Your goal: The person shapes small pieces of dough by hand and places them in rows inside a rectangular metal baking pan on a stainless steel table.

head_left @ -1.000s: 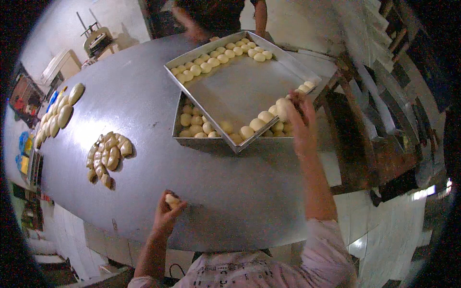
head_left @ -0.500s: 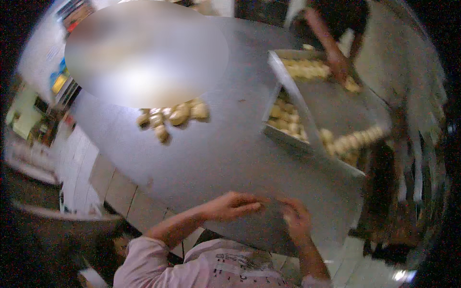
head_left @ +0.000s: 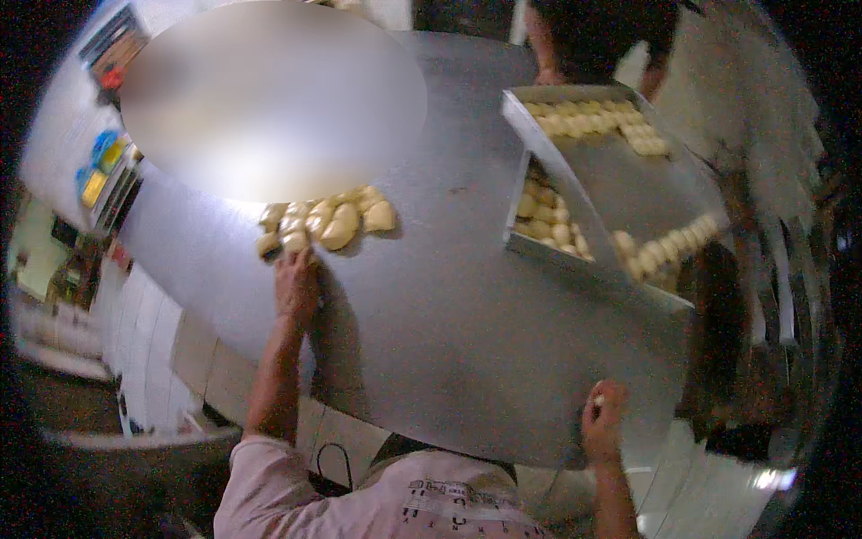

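My left hand point(head_left: 294, 280) reaches to the near edge of a pile of glossy dough pieces point(head_left: 339, 223) on the left of the steel table point(head_left: 422, 341), its fingers closed on the front piece. My right hand point(head_left: 603, 415) is low at the right near the table edge, fingers curled around a small pale piece of dough. On the right stand two stacked metal trays: the upper one point(head_left: 620, 180) has rows of round dough balls point(head_left: 673, 247) along two sides, and the lower one point(head_left: 521, 235) shows more balls.
A co-worker point(head_left: 602, 27) in dark clothes stands beyond the trays. A blurred oval covers the upper left of the table. Blue and yellow items point(head_left: 103, 171) lie past the left edge. Tiled floor point(head_left: 144, 350) shows around the table, with dark stands at the right.
My left hand has moved forward to the dough pile. My right hand left the tray and is now low at the right. The view has turned, and the co-worker's hand has drawn back from the tray.
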